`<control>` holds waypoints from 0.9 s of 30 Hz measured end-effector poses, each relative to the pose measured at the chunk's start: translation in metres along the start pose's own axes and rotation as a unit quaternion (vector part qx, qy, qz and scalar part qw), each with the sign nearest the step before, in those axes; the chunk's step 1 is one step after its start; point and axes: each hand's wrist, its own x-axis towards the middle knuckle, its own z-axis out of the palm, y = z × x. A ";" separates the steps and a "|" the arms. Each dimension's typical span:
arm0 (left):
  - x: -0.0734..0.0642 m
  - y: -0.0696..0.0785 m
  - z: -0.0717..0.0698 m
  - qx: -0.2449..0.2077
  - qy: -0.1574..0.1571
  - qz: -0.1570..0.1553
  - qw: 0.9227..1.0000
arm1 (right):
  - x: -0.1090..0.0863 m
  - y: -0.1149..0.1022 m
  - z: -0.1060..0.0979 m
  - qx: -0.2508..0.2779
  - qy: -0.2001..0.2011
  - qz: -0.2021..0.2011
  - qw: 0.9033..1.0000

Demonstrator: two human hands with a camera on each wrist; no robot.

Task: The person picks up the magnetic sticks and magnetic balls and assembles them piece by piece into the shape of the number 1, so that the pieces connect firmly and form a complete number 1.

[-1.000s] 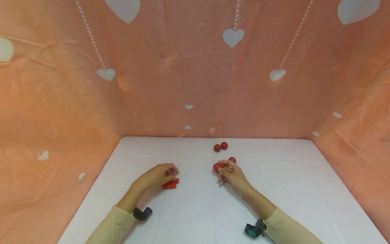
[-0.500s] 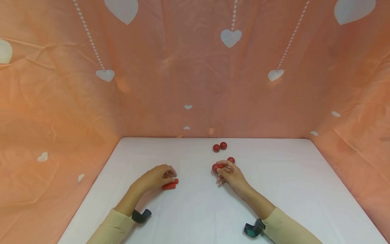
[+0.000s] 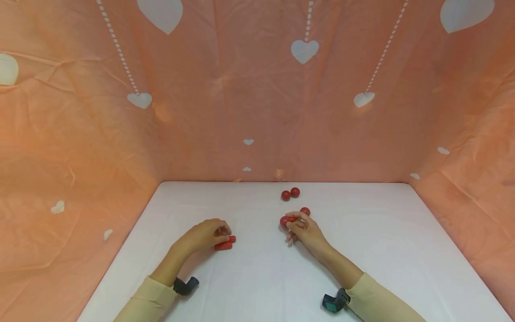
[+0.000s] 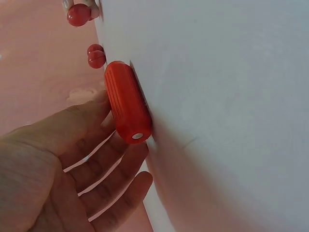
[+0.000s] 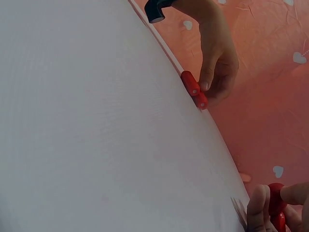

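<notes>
Two short red cylinders (image 3: 223,246) lie side by side on the white table, left of the middle. My left hand (image 3: 207,232) pinches the farther cylinder (image 5: 201,100) between thumb and fingers. The nearer cylinder (image 4: 128,101), grooved and with a pale hole in its end, hides the grip in the left wrist view. To the right, my right hand (image 3: 307,232) pinches a glossy red ball (image 3: 285,222). Another red piece (image 5: 278,222) shows below this ball in the right wrist view, partly covered by fingers. A second ball (image 3: 305,211) peeks out just behind the right hand.
Two more red balls (image 3: 290,194) sit together near the table's back edge. An orange cloth (image 3: 225,112) with white hearts walls in the back and sides. Each wrist wears a dark camera (image 3: 186,286). The white table (image 3: 257,281) runs between the arms.
My left fingers have drawn slightly left and inward at the farther cylinder, so more of its end shows. The right hand and the balls stay as they were.
</notes>
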 end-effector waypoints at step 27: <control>0.009 0.016 -0.004 -0.009 0.012 -0.016 1.000 | 0.002 0.002 -0.003 -0.007 -0.012 -0.002 1.000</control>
